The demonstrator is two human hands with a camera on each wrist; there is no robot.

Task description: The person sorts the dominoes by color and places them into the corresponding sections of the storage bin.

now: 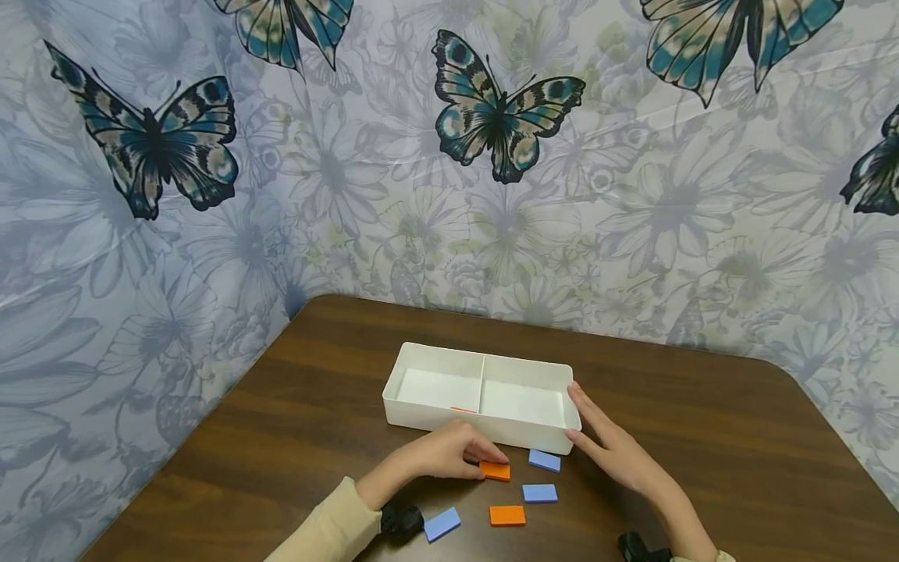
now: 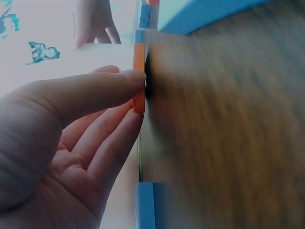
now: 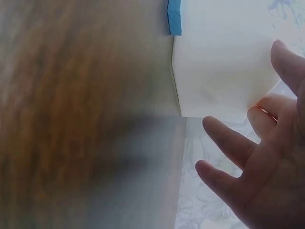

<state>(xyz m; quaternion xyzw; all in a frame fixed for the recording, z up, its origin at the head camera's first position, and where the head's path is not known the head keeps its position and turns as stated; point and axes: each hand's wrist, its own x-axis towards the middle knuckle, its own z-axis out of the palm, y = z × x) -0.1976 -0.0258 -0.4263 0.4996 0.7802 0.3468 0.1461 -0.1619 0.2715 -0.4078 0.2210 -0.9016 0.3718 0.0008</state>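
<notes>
My left hand (image 1: 449,453) pinches an orange rectangular block (image 1: 495,471) between thumb and fingers, just in front of a white two-part box (image 1: 485,425). In the left wrist view, the thumb lies across one face of that orange block (image 2: 138,52) near the tabletop. At the box's right end is my right hand (image 1: 618,453), fingers spread, with fingertips at its rim and side wall. The right wrist view shows these fingers (image 3: 228,143) extended beside the white end of the box (image 3: 219,71). Inside the left compartment, a sliver of orange (image 1: 463,410) shows behind the front wall.
On the brown wooden table (image 1: 281,468) lie a second orange block (image 1: 507,516) and three blue blocks, one blue block (image 1: 545,460) close to the box front, another blue block (image 1: 539,493) nearer, and a third blue block (image 1: 442,524) by the left wrist. A butterfly-patterned cloth (image 1: 351,195) hangs behind.
</notes>
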